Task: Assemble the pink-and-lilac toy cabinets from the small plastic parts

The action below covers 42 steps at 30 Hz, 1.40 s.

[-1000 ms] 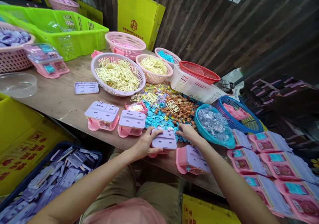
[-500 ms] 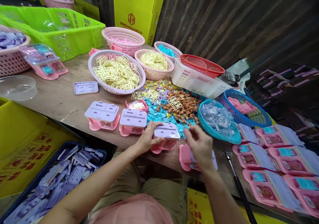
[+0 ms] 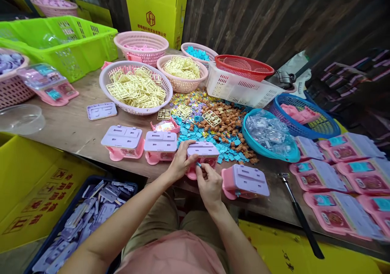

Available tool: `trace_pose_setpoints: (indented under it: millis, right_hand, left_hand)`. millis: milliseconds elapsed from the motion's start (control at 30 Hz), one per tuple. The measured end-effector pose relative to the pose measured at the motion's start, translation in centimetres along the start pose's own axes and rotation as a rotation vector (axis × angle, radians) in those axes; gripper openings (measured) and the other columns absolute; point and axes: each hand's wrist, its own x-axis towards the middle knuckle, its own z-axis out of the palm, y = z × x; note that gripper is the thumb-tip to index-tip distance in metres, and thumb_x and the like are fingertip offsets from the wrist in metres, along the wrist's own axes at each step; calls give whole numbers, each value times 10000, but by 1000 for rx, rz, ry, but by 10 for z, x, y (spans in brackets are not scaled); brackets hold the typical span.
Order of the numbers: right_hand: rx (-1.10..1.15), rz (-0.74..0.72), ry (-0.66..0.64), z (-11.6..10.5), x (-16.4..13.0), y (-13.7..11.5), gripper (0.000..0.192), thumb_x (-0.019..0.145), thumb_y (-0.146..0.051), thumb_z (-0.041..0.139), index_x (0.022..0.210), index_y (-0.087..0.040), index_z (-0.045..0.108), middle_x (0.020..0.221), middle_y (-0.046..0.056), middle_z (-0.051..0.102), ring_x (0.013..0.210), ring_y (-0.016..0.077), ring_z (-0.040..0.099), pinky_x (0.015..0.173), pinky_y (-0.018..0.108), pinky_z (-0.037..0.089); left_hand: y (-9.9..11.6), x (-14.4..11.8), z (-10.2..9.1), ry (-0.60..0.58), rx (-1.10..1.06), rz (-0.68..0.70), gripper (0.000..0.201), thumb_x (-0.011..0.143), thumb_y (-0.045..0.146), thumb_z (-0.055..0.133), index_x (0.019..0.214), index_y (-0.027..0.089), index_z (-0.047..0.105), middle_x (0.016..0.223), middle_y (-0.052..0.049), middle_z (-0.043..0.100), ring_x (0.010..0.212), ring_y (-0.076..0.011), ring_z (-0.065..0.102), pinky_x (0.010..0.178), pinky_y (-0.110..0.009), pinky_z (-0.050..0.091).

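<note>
My left hand (image 3: 182, 160) grips the left end of a pink toy box with a lilac lid (image 3: 203, 148) near the table's front edge. In front of that box, my right hand (image 3: 209, 181) pinches a small blue plastic piece (image 3: 198, 164) between thumb and fingertips. The piece is close to the box's front face; whether it touches I cannot tell. Two similar lilac-lidded boxes stand to the left, the nearer one (image 3: 160, 146) beside my left hand. Another lilac-lidded box (image 3: 248, 179) stands to the right. Loose blue pieces (image 3: 195, 132) lie heaped behind the held box.
Brown pieces (image 3: 227, 119) lie behind the blue ones. Baskets of cream frames (image 3: 137, 89) stand at the back. A teal basin (image 3: 245, 131) of clear parts and a hammer (image 3: 300, 215) are on the right, beside rows of pink-and-lilac boxes (image 3: 327, 209). A lilac panel (image 3: 102, 111) lies left.
My right hand has moved left from above the right-hand box to the front of the held box, bringing the small blue piece. My left hand stays on the box. The view has shifted slightly.
</note>
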Motion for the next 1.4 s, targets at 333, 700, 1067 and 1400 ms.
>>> trace_pose_setpoints:
  millis: [333,700,1067,1400]
  right_hand:
    - [-107,71,-48,3,1,-6,242,861,-242,398,673,-196,544,580,20,590,496,129,518,533,236,378]
    - [-398,-14,-35,14,2,-15,298,891,-161,327,736,-167,581,660,74,606,599,174,560,557,264,361]
    - [-380,4,-138,9,2,-13,326,890,-192,322,714,-178,596,660,79,635,613,179,583,570,257,373]
    - [-818,132,-838,-88,124,59,116,791,-241,571,826,-213,677,794,64,688,734,189,619,556,239,342]
  left_hand:
    - [0,1,-1,-16,3,-20,526,850,559,394,1195,164,433,1150,-105,488,1096,-227,470,966,-375,366]
    - [4,0,3,52,33,-54,504,864,530,351,1176,145,448,1101,-108,495,1044,-221,480,937,-377,380]
    - [3,-3,4,49,6,-49,525,850,581,346,1179,182,437,1084,-89,487,1035,-230,477,937,-389,371]
    - [-5,-23,-4,-293,50,181,661,842,562,405,1388,236,225,1331,-142,294,1252,-297,333,1038,-465,300]
